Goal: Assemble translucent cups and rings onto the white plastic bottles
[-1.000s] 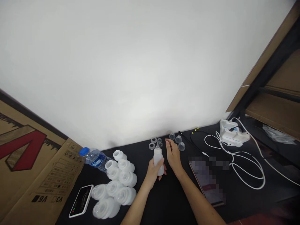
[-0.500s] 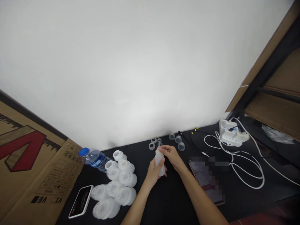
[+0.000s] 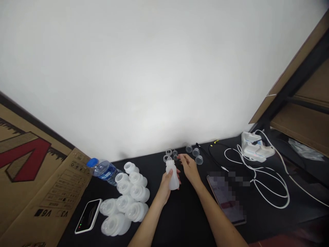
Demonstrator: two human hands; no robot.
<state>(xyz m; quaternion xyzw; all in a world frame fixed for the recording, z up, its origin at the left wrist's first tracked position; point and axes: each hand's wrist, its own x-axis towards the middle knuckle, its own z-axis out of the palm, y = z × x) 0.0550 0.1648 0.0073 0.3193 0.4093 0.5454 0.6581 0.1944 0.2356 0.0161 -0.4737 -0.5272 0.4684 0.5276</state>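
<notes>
My left hand is wrapped round a small translucent white baby bottle, held upright above the black table. A collar with a clear tip sits on the bottle's neck. My right hand is just right of the bottle, apart from it, fingers loosely stretched and seemingly holding nothing. Its fingertips are close to small clear nipples on the table. White collar rings lie just behind the bottle, partly hidden by it. Three clear dome caps lie beyond my right hand.
Several white baby bottles stand clustered at left, beside a water bottle with a blue cap. A white-framed device and a cardboard box are further left. At right are a phone, white cables and a power strip.
My right hand has come off the bottle's top and moved slightly right and away. The left hand has turned the bottle more upright and shifted it a little left.
</notes>
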